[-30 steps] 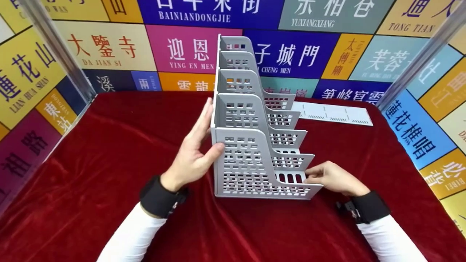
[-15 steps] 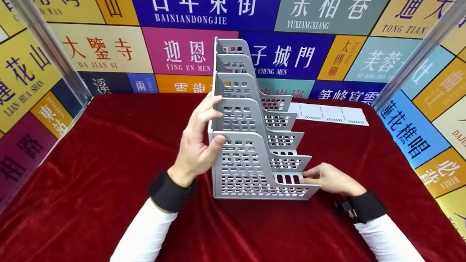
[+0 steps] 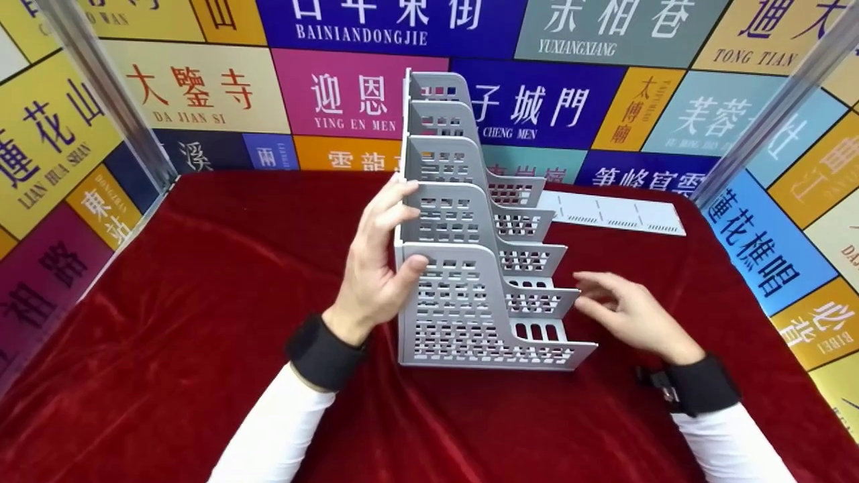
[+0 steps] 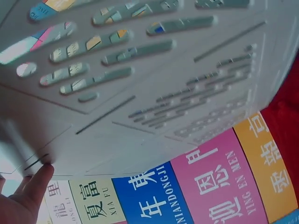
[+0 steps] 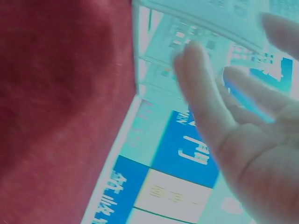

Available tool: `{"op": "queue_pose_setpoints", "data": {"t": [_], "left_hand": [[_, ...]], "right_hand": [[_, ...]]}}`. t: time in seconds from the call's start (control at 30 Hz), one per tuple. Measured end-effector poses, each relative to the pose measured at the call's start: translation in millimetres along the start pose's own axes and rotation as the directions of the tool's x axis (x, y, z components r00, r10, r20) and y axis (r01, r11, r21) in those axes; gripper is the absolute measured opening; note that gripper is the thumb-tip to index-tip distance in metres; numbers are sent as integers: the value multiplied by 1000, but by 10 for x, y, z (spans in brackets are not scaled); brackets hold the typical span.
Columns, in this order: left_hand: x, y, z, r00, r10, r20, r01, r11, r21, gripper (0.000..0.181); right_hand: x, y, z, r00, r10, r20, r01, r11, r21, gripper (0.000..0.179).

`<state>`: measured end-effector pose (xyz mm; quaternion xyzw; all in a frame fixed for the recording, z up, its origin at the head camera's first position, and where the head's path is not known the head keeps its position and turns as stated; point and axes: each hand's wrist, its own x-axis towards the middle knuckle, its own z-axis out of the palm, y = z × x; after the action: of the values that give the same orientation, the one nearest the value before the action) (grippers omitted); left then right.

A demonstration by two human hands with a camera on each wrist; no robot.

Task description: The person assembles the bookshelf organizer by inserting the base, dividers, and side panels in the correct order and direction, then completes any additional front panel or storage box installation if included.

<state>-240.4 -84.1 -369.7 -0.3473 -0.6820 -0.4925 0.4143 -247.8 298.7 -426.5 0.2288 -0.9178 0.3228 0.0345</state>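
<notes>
A grey plastic file rack (image 3: 456, 302) with several stepped, perforated dividers stands upright in the middle of the head view. My left hand (image 3: 379, 258) grips its tall back edge, with fingertips bent over the edge and the thumb against the near side panel. In the left wrist view, the slotted back panel (image 4: 154, 93) fills most of the picture and part of the left hand (image 4: 28, 196) touches its edge at lower left. Beside the rack's low front, my right hand (image 3: 634, 315) has loosely spread fingers and holds nothing; the right wrist view shows this right hand (image 5: 252, 126) blurred.
Dark red cloth (image 3: 201, 322) covers the table. Behind the rack, to the right, lies a flat white strip (image 3: 621, 211) with printed marks. Colourful lettered panels (image 3: 349, 94) wall in the back and sides, with clear upright posts (image 3: 772, 114) at the corners.
My right hand has let go of the rack's front and moved slightly up and right, its fingers opening. The left fingers have bent over the back edge. The rack stays in about the same place.
</notes>
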Motion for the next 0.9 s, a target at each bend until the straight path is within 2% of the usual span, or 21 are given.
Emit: {"op": "queue_pose_setpoints", "data": {"t": [0.07,0.13,0.23,0.3,0.37,0.43,0.5,0.57,0.67,0.77,0.83,0.9], "left_hand": [[-11,2,4,1000,-8,12,8,1000,-1,55],[-14,5,5,1000,-12,27,13,1000,-6,55],[-14,11,2,999,-12,40,13,1000,-20,55],[-13,12,0,999,-7,41,8,1000,-25,54],[-10,9,-2,999,-2,38,3,1000,-26,54],[-8,1,2,999,-2,34,3,999,-38,54],[-18,-12,10,999,-9,33,11,998,-66,54],[-31,-25,21,998,-45,43,49,992,-118,60],[-66,-20,33,984,-159,85,175,958,-228,79],[-79,21,37,952,-275,131,304,885,-353,99],[-77,52,27,941,-305,145,338,844,-417,105],[-55,85,4,939,-306,156,343,811,-474,105]], "right_hand": [[-15,-52,-15,995,-94,-35,95,995,34,44],[-41,-106,-4,979,-204,-12,205,979,16,51],[-108,-197,51,935,-323,146,327,945,0,64],[-159,-258,106,898,-352,263,371,928,-24,65],[-186,-304,160,877,-341,338,372,928,-28,60],[-189,-329,205,873,-333,355,368,929,-34,52],[-178,-329,241,877,-342,337,373,927,-32,47],[-163,-320,264,882,-360,304,384,923,-22,45],[-147,-300,287,872,-415,259,431,902,-5,43],[-128,-292,286,854,-467,227,480,877,1,46],[-122,-308,278,846,-483,224,496,868,-1,46],[-112,-330,288,837,-502,216,515,857,-2,46]]}}
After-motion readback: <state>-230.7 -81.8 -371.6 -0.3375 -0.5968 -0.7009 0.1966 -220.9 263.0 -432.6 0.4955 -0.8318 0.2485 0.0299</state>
